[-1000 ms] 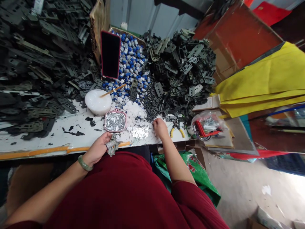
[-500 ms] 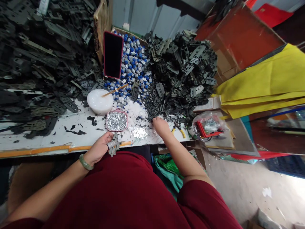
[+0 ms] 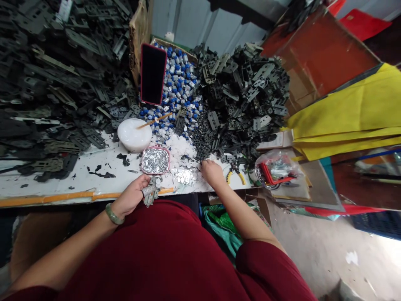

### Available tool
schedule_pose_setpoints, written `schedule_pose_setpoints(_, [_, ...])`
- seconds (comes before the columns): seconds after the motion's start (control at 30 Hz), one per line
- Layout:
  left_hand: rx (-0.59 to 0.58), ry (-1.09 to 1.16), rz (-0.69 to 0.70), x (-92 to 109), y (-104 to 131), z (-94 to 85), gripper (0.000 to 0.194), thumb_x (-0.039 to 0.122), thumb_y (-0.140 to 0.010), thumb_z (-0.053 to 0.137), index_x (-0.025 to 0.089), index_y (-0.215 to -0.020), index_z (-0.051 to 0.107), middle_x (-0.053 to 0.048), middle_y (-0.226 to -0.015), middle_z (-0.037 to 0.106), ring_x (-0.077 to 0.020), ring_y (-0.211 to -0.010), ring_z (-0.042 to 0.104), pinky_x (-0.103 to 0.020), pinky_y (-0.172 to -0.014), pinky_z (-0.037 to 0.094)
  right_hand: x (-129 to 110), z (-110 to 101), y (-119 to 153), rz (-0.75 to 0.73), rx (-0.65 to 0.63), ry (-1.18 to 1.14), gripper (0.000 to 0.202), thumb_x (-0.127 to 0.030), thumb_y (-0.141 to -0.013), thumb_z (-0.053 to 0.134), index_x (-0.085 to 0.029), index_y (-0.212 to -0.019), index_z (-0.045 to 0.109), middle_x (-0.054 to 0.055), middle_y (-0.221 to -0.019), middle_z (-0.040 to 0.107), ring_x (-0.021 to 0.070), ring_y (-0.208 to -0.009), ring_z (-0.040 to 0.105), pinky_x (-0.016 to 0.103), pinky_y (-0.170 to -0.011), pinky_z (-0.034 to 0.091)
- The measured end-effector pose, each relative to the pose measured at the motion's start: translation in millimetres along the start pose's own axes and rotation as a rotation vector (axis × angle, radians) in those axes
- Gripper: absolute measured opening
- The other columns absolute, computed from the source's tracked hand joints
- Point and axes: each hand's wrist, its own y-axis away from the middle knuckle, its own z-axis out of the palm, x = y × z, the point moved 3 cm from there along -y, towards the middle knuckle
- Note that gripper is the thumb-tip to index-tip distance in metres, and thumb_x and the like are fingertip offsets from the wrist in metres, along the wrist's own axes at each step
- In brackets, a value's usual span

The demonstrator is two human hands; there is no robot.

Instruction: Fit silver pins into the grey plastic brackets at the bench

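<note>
My left hand [image 3: 131,195] grips a grey-green plastic chassis part [image 3: 151,195] at the table's front edge, close to my shirt. A small white round piece shows at the top of this part. My right hand [image 3: 212,173] rests on the tabletop with its fingertips pinched together; whatever they hold is hidden. Just beyond it lie small black pieces [image 3: 203,144], and to its left is a heap of thin shiny metal strips [image 3: 185,177]. Between my hands stands a pink-rimmed container [image 3: 169,161] full of small metal pieces.
A white bowl [image 3: 133,140] with a stick stands behind the container, beside white discs [image 3: 180,147]. Small blue-and-silver motors [image 3: 181,79] are heaped behind a phone [image 3: 153,75]. Dark plastic parts pile up left [image 3: 62,83] and right [image 3: 247,88]. Yellow-handled pliers [image 3: 235,175] lie right.
My right hand has drawn back slightly toward the front edge, fingers still pinched. My left hand keeps its hold on the chassis part. The whole view has shifted a little.
</note>
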Motion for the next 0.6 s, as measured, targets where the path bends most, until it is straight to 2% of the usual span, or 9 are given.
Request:
schedule_pose_setpoints(0.1, [0.004,0.016,0.005,0.7,-2.8,3.4,0.029,0.014,-0.059,0.072,0.018,-0.081,0.054,-0.002,-0.078,0.068,-0.0149,-0.067,0.063,-0.025,-0.061,0.05,1.0,9.9,4.8,0.126,0.191,-0.337,0.019,-0.014,-0.083,0.043,-0.015,-0.092,0.06,0.014,-0.1,0.063,0.0216,-0.094,0.059,0.03,-0.079,0.045])
schedule_pose_setpoints(0.2, [0.019,0.037,0.017,-0.7,-5.8,6.5,0.031,0.013,-0.057,0.073,0.017,-0.084,0.057,-0.003,-0.081,0.069,-0.017,-0.073,0.065,-0.027,-0.066,0.05,-19.8,10.6,5.8,0.191,0.353,-0.831,0.014,-0.018,-0.077,0.048,-0.017,-0.088,0.057,0.008,-0.093,0.063,0.0178,-0.083,0.06,0.03,-0.076,0.048])
schedule_pose_setpoints(0.27, [0.033,0.042,0.035,-1.8,-7.0,7.7,0.032,0.013,-0.057,0.072,0.017,-0.086,0.06,-0.004,-0.083,0.07,-0.0176,-0.077,0.066,-0.028,-0.07,0.051,-48.8,4.1,6.2,0.083,0.365,-1.165,0.008,-0.026,-0.076,0.052,-0.019,-0.079,0.054,0.004,-0.084,0.063,0.0163,-0.075,0.06,0.03,-0.072,0.049])
schedule_pose_setpoints(0.33, [0.057,0.038,0.057,-2.3,-7.3,7.7,0.031,0.013,-0.058,0.071,0.016,-0.087,0.061,-0.004,-0.085,0.071,-0.0178,-0.081,0.066,-0.029,-0.075,0.05,-82.4,-7.2,9.0,-0.113,0.318,-1.379,0.016,-0.034,-0.075,0.058,-0.02,-0.069,0.051,0.003,-0.079,0.062,0.0161,-0.073,0.06,0.03,-0.071,0.05])
schedule_pose_setpoints(0.4, [0.081,0.036,0.073,-2.1,-6.4,6.9,0.03,0.014,-0.057,0.07,0.016,-0.086,0.063,-0.004,-0.084,0.071,-0.0181,-0.082,0.065,-0.03,-0.078,0.05,-109.8,-18.0,14.0,-0.25,0.277,-1.432,0.021,-0.038,-0.074,0.061,-0.021,-0.064,0.051,0.002,-0.075,0.062,0.0162,-0.072,0.06,0.03,-0.069,0.05])
schedule_pose_setpoints(0.47, [0.098,0.043,0.076,-1.7,-5.1,5.9,0.029,0.014,-0.056,0.069,0.016,-0.083,0.063,-0.004,-0.083,0.071,-0.0185,-0.083,0.065,-0.03,-0.078,0.05,-125.7,-25.0,18.5,-0.305,0.283,-1.37,0.021,-0.037,-0.076,0.06,-0.023,-0.063,0.051,0.002,-0.073,0.062,0.0165,-0.071,0.06,0.031,-0.07,0.051])
schedule_pose_setpoints(0.6, [0.108,0.077,0.058,-1.7,-3.9,4.1,0.027,0.012,-0.052,0.068,0.016,-0.079,0.064,-0.004,-0.082,0.071,-0.0186,-0.084,0.064,-0.028,-0.076,0.049,-134.3,-29.1,24.5,-0.392,0.346,-1.02,0.021,-0.035,-0.085,0.05,-0.025,-0.067,0.053,0.005,-0.08,0.064,0.0191,-0.08,0.062,0.034,-0.076,0.051])
